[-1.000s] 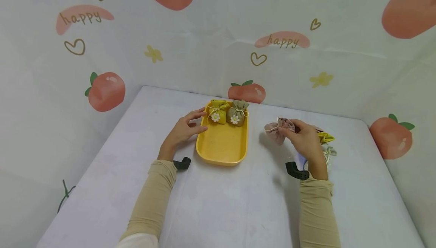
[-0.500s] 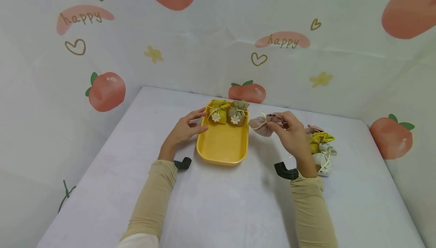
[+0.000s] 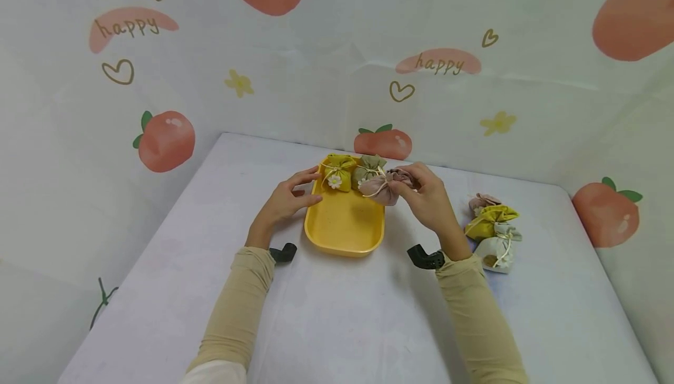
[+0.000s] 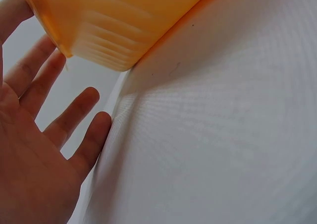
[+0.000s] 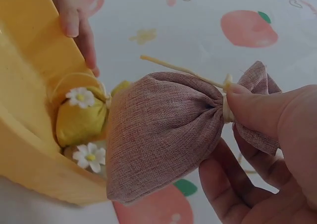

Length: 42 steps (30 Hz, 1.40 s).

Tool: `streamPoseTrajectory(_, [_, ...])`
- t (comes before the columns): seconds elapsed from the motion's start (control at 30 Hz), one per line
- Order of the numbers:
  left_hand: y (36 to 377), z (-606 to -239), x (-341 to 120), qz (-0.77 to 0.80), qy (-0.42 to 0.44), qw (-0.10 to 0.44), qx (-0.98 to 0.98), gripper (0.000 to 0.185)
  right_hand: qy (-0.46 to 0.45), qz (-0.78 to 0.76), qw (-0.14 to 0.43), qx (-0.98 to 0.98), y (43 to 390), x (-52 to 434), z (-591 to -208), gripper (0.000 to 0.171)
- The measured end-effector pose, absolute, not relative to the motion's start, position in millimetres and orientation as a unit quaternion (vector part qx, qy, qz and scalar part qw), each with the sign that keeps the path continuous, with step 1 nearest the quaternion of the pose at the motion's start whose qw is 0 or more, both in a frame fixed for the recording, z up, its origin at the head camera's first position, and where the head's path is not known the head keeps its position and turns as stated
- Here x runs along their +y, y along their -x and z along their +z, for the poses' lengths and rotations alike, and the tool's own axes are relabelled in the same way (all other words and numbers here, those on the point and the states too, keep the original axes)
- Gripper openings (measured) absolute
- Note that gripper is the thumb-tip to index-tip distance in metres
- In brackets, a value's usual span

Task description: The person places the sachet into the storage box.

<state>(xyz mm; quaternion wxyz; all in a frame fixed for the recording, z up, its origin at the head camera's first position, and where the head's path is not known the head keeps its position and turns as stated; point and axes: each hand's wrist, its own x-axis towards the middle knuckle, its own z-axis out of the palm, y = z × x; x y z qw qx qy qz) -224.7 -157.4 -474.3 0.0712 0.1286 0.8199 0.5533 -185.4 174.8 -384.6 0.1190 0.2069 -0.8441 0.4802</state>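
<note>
Pinching the pink pouch (image 3: 380, 187) at its tied neck, our right hand (image 3: 429, 201) holds it above the yellow tray's (image 3: 343, 229) right rim, beside two pouches inside. Our left hand (image 3: 283, 202) rests with relaxed fingers against the tray's left side, gripping nothing.

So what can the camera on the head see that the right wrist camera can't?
Only the head view shows the three little bags waiting on the table, both sleeves, and the whole yellow tray. Only the right wrist view shows up close how the fingers pinch the pink bag at its tied neck. Both show the pink bag over the tray, two daisy bags inside it, and the left hand at the tray's edge.
</note>
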Motion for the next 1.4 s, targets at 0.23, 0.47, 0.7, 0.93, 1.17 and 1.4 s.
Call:
streamPoseTrajectory(0.23, [226,-475,-158,0.553,-0.132,0.070,0.820,0.056,-0.207,0.504,0.077,-0.835,196,159,-388,0.025])
streamPoseTrajectory(0.47, [226,-475,-158,0.552,-0.131,0.070,0.821,0.056,-0.202,0.484,0.024,-0.851,206,152,-398,0.027])
streamPoseTrajectory(0.7, [226,-474,-156,0.552,-0.135,0.068,0.820,0.057,-0.186,0.439,0.008,-0.879,212,150,-407,0.028])
streamPoseTrajectory(0.93, [226,-472,-155,0.552,-0.135,0.075,0.820,0.060,-0.178,0.394,0.003,-0.902,218,148,-421,0.026])
streamPoseTrajectory(1.17, [224,-469,-155,0.550,-0.123,0.088,0.821,0.060,-0.134,0.377,0.013,-0.916,222,141,-426,0.035])
streamPoseTrajectory(1.4, [225,-474,-157,0.555,-0.124,0.080,0.819,0.058,-0.118,0.384,-0.014,-0.916,223,143,-425,0.039])
